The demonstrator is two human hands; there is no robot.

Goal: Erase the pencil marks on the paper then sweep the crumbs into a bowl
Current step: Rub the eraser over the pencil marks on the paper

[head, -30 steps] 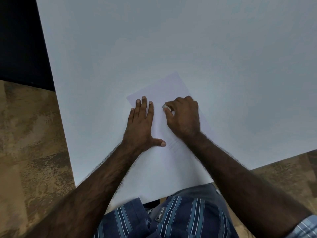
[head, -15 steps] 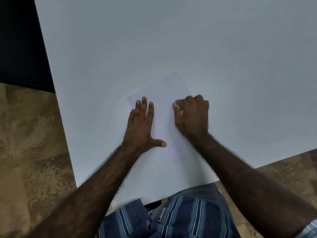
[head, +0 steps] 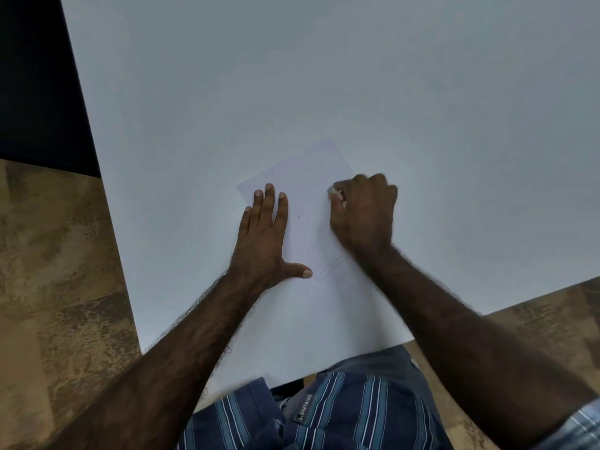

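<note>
A white sheet of paper (head: 308, 177) lies at an angle on the white table (head: 324, 76). Faint pencil lines (head: 334, 266) show on it near my left thumb, and a tiny dark speck (head: 298, 217) lies between my hands. My left hand (head: 264, 238) presses flat on the sheet's left side, fingers straight. My right hand (head: 365, 212) has its fingers curled round a small white eraser (head: 334, 192), pressing it to the sheet near its right edge. No bowl is in view.
The table's left edge (head: 107, 222) and near edge (head: 438, 329) border a mottled brown floor (head: 58, 287). A dark area (head: 35, 86) fills the upper left. My striped shirt (head: 341, 414) shows below the near edge.
My right hand has slid the eraser rightward across the sheet, from beside my left fingers toward the right edge. My left hand has stayed flat in place.
</note>
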